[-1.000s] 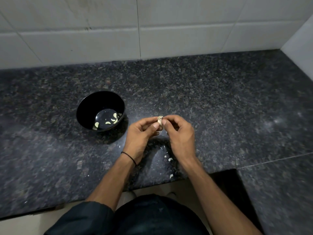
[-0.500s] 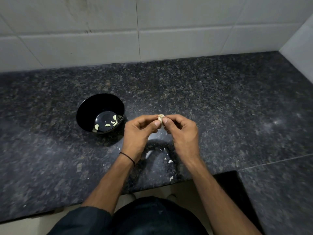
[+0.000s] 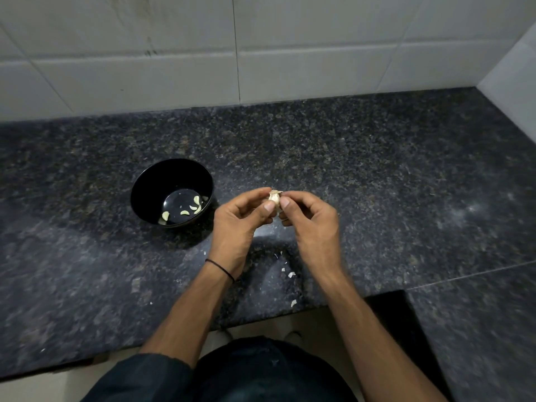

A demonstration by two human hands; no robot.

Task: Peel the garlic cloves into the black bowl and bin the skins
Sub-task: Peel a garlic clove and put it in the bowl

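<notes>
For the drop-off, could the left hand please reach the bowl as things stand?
Probably yes: the bowl sits just left of the left hand, nothing between them, though its fingers pinch the garlic.

dark granite counter [image 3: 377, 175], black bowl [image 3: 150, 184], skin scraps [image 3: 291, 274]

Probably a kitchen: granite counter [image 3: 348, 158], tiled wall [image 3: 290, 68].

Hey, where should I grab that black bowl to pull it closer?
Probably take the black bowl by its right rim, from above, thumb hooked inside. It stands upright and open, that rim is nearest the left hand, and the peeled cloves lie low. First free that hand from the garlic.
</notes>
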